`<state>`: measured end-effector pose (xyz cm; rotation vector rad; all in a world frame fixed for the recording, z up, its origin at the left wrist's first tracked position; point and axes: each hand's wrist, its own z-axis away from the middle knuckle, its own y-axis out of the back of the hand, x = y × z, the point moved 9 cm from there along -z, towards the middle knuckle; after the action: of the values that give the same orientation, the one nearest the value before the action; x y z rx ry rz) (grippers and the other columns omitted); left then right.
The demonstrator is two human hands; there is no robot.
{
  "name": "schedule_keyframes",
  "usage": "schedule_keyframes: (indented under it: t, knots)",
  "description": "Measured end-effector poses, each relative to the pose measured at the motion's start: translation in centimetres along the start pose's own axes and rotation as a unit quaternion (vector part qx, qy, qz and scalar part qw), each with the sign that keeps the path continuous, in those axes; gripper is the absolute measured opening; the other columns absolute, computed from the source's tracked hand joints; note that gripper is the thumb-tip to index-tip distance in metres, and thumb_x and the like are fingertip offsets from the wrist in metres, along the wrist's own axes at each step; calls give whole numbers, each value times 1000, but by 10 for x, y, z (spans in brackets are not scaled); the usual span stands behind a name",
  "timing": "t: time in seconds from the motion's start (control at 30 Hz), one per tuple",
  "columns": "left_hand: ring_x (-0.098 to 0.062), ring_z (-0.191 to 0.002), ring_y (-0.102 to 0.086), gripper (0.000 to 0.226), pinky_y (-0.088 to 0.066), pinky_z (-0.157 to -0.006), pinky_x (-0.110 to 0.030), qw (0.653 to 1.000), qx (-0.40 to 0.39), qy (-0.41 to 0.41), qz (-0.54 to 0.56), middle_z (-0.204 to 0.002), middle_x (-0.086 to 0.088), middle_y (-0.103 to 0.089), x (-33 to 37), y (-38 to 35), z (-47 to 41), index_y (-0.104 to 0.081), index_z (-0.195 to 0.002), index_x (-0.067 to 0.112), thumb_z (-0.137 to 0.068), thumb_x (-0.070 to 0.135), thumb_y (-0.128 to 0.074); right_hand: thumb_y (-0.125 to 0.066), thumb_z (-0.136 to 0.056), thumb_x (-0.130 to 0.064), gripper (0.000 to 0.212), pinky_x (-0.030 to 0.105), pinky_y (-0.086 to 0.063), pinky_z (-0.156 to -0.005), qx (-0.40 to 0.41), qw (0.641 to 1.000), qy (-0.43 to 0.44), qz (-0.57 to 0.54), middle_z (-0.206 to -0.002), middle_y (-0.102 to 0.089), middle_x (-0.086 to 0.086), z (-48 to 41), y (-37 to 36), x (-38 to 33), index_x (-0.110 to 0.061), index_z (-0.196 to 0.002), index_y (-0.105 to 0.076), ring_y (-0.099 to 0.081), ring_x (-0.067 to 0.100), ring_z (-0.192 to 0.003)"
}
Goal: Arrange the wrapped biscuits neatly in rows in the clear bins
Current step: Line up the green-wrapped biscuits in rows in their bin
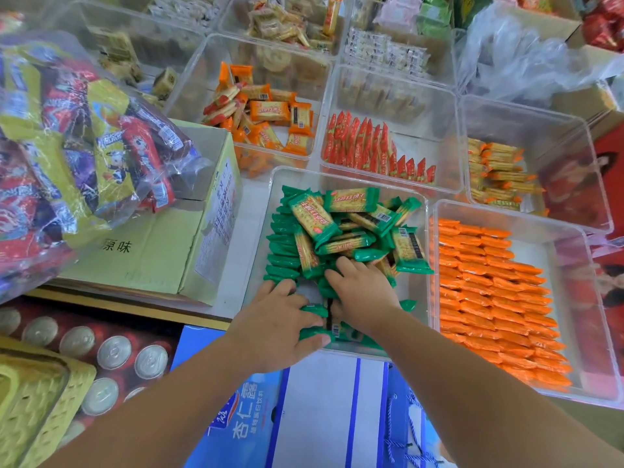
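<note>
The green biscuits (341,228) are small flat packs with green ends and a yellow cracker picture in the middle. They fill the near clear bin (351,179). Along its left wall they stand on edge in one tidy row, and in the middle they lie in a loose heap, pointing every way.

The left hand (287,319) lies at the near edge of this bin, palm down, fingers curled around a few green packs. The right hand (361,285) rests just beside it on the pile, palm down with fingers half bent and pressing on the packs; I cannot tell if it grips one.

To the right, a second bin (526,214) holds orange packs (489,292) in neat close rows. Behind the near bin, a bin (391,86) has red packs (364,146) standing on edge in rows. Left of that one, another bin (236,45) holds orange and yellow packs (266,116) in disorder. At far right a bin (526,106) holds yellow packs (496,170) stacked at its left side.

On the left a cardboard box (162,251) carries a plastic bag of mixed snacks (84,143).
</note>
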<state>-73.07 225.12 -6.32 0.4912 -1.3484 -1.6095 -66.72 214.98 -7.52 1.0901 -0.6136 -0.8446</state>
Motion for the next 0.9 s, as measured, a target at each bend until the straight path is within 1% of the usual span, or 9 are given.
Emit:
schedule_keyframes:
  t: [0.13,0.33,0.43,0.53,0.63,0.7,0.77,0.83,0.9]
  knots:
    - [-25,-127,-36,70,-28,-105,-46,1000,-6,-1,0,-129,12,-61,1,-1,0,-58,-134,44,-94,73,-8,-58,-93,-37,43,37,-40,-62,-15,998,-29,-47,-121,-43,7,-5,0,7,-17,-130,-47,-59,32,-94]
    - [-23,-122,-40,67,-30,-105,-44,1000,18,-10,11,-135,11,-58,2,3,0,-60,-135,44,-95,73,-14,-55,-101,-27,37,42,-51,-71,-32,991,-42,-119,-126,-43,7,-11,-3,-3,-15,-132,-40,-61,34,-97]
    - [-21,-107,-49,59,-37,-98,-42,996,88,-15,28,-117,7,-60,1,12,5,-71,-121,38,-95,72,-31,-55,-101,-31,43,38,-50,-71,-18,976,-36,-215,-130,-37,6,-9,0,-10,-14,-137,-40,-62,33,-93]
    - [-18,-91,-48,52,-40,-89,-38,987,155,-15,43,-94,7,-52,-1,19,9,-75,-97,30,-90,71,-46,-57,-100,-34,45,42,-51,-84,-9,958,-19,-285,-131,-39,4,-4,2,-16,-17,-138,-42,-60,29,-99]
    - [-17,-86,-45,50,-41,-84,-37,980,189,-7,55,-89,7,-46,-2,25,11,-70,-91,25,-85,72,-53,-58,-100,-33,49,39,-46,-97,-28,943,-20,-331,-136,-40,5,0,-2,-15,-18,-144,-42,-55,27,-111]
    - [-18,-88,-44,52,-42,-84,-38,977,202,13,64,-95,6,-45,-5,27,13,-63,-93,23,-80,73,-57,-56,-101,-35,54,34,-41,-104,-51,938,-19,-342,-140,-41,6,1,-7,-17,-18,-149,-40,-51,24,-122]
    - [-22,-100,-48,59,-42,-91,-41,978,198,32,62,-111,2,-49,-7,26,13,-60,-103,21,-77,74,-58,-52,-102,-39,55,30,-35,-109,-65,926,-34,-369,-144,-44,5,3,-12,-17,-17,-151,-40,-46,20,-130]
    - [-27,-123,-48,73,-40,-105,-47,986,151,43,50,-139,-3,-49,-7,19,9,-58,-127,21,-80,76,-52,-47,-103,-31,50,31,-34,-112,-80,889,-72,-445,-147,-46,5,6,-17,-10,-16,-150,-43,-45,19,-133]
    - [-28,-145,-33,82,-26,-118,-52,994,89,46,35,-159,-2,-38,-6,12,5,-47,-147,27,-85,79,-38,-43,-102,-18,44,35,-40,-110,-76,854,-105,-504,-144,-53,6,10,-22,1,-15,-146,-49,-50,17,-125]
